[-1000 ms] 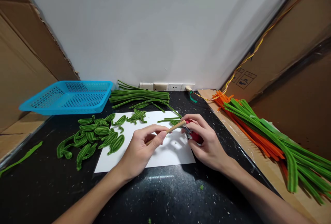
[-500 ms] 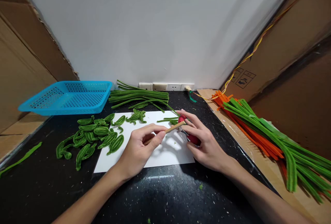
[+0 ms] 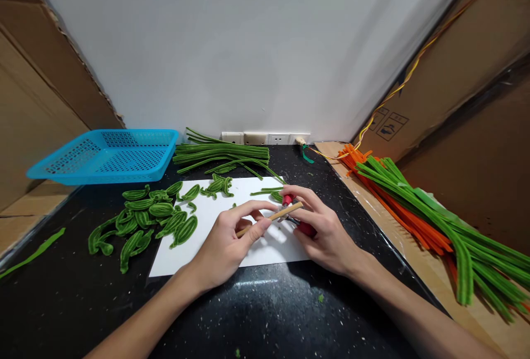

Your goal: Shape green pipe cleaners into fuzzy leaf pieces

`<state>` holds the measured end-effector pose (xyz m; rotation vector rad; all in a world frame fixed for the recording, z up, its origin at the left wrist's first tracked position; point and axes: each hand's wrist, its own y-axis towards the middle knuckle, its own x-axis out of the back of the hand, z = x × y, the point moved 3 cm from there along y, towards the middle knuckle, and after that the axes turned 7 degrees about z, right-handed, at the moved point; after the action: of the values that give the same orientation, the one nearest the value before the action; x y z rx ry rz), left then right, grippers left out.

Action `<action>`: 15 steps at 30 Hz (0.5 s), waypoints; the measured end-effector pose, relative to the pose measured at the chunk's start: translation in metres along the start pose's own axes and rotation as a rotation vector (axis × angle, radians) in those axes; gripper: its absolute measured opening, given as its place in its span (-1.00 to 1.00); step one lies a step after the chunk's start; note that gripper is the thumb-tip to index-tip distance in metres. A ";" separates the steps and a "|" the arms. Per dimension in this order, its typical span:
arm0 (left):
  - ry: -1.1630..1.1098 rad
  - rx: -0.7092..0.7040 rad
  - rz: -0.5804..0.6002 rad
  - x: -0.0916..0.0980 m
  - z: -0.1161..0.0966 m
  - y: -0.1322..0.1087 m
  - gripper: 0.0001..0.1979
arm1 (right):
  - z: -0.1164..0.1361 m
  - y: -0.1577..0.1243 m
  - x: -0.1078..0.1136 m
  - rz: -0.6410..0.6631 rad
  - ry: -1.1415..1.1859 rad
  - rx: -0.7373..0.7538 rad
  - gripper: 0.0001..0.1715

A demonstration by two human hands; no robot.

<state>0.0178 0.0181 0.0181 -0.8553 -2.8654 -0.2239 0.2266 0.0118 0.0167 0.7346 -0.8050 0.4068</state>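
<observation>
Both hands are over the near right part of the white sheet of paper (image 3: 211, 218), and everything hangs on one line: the thin tan wooden stick (image 3: 274, 217). My left hand (image 3: 226, 243) has its near end pinched between thumb and curled forefinger, fingers pressed tight on it. From that pinch the stick runs up and to the right, long axis slanting towards the sheet's far right corner, free end raised off the paper.

That free end lands right at my right hand (image 3: 327, 232), which is wrapped closed round a small red-handled metal cutter (image 3: 305, 229). The cutter's head sits just under the outer part of the stick, close against it. Whether the blades bite the wood or only lie beside it I can't tell; the fingers cover that spot.

So the stick bridges the two hands: the left holds it, the right meets its tip. Off the sheet's left edge lie folded green fuzzy-wire leaves (image 3: 149, 218), well apart from both hands.
</observation>
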 end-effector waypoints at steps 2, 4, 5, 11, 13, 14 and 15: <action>0.006 -0.009 0.009 -0.001 -0.001 0.000 -0.69 | 0.001 0.001 0.001 -0.015 0.006 -0.014 -0.35; 0.007 -0.013 0.012 -0.002 -0.001 0.000 -0.69 | 0.001 0.002 0.002 -0.036 0.027 -0.039 -0.41; 0.004 -0.015 0.015 -0.002 -0.001 0.000 -0.70 | 0.001 0.002 0.002 -0.046 0.042 -0.058 -0.41; -0.019 -0.022 0.051 -0.005 0.001 0.000 -0.69 | 0.000 -0.001 0.001 -0.049 0.077 -0.127 -0.21; -0.045 -0.038 0.065 -0.005 0.001 -0.001 -0.68 | 0.001 -0.001 0.001 -0.053 0.044 -0.088 -0.18; -0.058 -0.048 0.069 -0.005 0.002 -0.001 -0.67 | 0.002 0.000 0.002 -0.059 0.022 -0.063 -0.17; -0.067 -0.057 0.071 -0.005 0.002 0.000 -0.67 | 0.003 0.000 0.002 -0.063 -0.002 -0.037 -0.17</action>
<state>0.0218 0.0153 0.0151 -0.9914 -2.8964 -0.2745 0.2261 0.0101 0.0197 0.7246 -0.7869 0.3337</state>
